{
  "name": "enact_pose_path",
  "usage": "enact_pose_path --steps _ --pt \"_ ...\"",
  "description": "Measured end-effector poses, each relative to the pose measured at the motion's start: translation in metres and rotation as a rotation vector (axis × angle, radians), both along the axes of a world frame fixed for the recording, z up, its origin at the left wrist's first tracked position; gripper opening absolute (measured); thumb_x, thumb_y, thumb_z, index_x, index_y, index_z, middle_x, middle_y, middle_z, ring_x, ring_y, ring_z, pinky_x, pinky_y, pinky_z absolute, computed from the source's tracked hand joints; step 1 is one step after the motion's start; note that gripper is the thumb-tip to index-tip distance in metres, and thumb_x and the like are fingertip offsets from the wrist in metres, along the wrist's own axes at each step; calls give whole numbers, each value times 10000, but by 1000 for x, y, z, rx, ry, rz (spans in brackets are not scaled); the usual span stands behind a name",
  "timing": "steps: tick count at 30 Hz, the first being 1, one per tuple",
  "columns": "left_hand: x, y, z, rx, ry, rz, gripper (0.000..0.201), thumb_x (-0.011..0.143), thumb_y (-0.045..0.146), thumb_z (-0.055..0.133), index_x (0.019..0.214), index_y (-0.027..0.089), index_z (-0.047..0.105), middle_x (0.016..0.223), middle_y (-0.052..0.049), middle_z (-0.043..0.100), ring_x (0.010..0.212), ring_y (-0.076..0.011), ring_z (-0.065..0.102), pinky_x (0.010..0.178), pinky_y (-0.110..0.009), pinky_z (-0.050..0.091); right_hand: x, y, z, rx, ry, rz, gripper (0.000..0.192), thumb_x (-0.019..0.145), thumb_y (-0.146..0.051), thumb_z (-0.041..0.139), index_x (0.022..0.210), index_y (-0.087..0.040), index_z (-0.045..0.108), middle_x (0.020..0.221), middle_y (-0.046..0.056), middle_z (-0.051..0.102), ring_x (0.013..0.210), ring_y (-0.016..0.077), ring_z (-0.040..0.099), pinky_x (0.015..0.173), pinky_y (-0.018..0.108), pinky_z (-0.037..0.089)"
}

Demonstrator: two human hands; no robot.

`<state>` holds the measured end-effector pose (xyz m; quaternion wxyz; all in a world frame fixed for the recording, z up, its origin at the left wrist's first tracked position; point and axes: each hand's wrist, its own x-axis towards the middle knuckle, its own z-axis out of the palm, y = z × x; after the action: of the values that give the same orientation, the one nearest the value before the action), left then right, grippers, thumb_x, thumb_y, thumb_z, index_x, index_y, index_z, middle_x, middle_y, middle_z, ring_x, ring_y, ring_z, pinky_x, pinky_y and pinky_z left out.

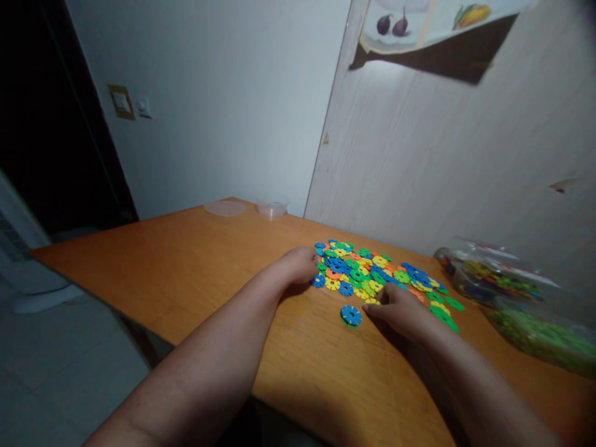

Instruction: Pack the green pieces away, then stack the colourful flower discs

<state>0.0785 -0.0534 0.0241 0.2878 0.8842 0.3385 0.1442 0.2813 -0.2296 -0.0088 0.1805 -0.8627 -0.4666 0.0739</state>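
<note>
A spread of flat, notched plastic discs (358, 273) in blue, green, yellow and orange covers part of the wooden table. At its left edge is my left hand (300, 265), fingers curled in beside several blue discs; what they hold, if anything, is hidden. My right hand (398, 309) rests low at the near side of the spread, thumb and forefinger apart, by a yellow disc (371, 302). Just left of the right thumb, a blue disc (351, 315) lies on top of a green one, apart from the others.
The wooden table (186, 261) meets the wall at the back. A clear plastic bowl (272, 207) and a round translucent lid (225, 208) are at the far end. Clear bags of small coloured pieces, one with green pieces (544, 332), lie along the right.
</note>
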Motion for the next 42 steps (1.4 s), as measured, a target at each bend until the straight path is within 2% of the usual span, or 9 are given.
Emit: enact_pose_path --steps 7,11,16,23,28,32,34,37,42 --pt "-5 -2 0 13 89 -70 250 632 269 729 826 183 597 710 30 587 655 -127 508 517 -230 275 -14 -7 17 226 597 21 234 734 -364 668 649 -226 500 518 -12 566 455 119 481 442 243 317" --pt "-5 -2 -2 30 151 -102 320 611 334 747 863 190 613 754 29 613 684 -136 534 532 -225 309 -31 -11 26 216 982 56 252 718 -395 713 719 -220 532 522 -15 600 414 94 451 417 213 293" --pt "-2 -1 -4 63 182 -150 269 618 313 723 837 189 630 761 8 630 690 -149 541 543 -232 332 -43 -9 22 156 1128 88 227 739 -357 726 765 -196 568 546 -26 612 389 58 412 399 186 257" --pt "-3 -5 0 60 131 -186 246 610 219 704 835 187 607 765 14 609 683 -137 518 551 -226 334 -43 -5 16 143 995 115 241 742 -393 720 775 -211 566 542 -38 597 390 67 388 382 197 202" --pt "1 -6 -3 -29 -1 -125 159 611 88 624 708 176 534 628 48 505 596 -99 444 518 -217 288 -40 -4 13 246 857 147 315 755 -455 711 692 -223 508 532 -40 533 457 99 439 427 225 282" --pt "8 -10 -4 -317 -144 -180 115 646 108 596 631 167 499 561 44 479 513 -88 438 491 -220 310 -48 -2 13 406 611 189 277 788 -471 696 817 -219 584 665 -9 589 557 130 515 501 254 388" --pt "11 -15 -3 -475 -225 -203 85 669 117 595 678 165 525 563 43 502 497 -86 462 478 -212 329 -55 -2 16 427 447 274 342 774 -453 724 1020 -227 650 899 52 681 779 195 620 664 306 490" --pt "12 -25 -2 -628 -283 -227 78 691 111 597 735 159 554 574 41 527 493 -78 492 467 -191 343 -63 -3 22 398 238 405 453 783 -422 730 1201 -265 658 1181 77 677 1072 266 607 915 391 478" --pt "12 -32 -2 -745 -284 -276 92 704 95 569 759 165 548 559 29 540 498 -89 530 478 -189 377 -65 -7 24 309 85 415 323 838 -401 670 1133 -276 709 1064 46 714 952 243 633 817 350 468"
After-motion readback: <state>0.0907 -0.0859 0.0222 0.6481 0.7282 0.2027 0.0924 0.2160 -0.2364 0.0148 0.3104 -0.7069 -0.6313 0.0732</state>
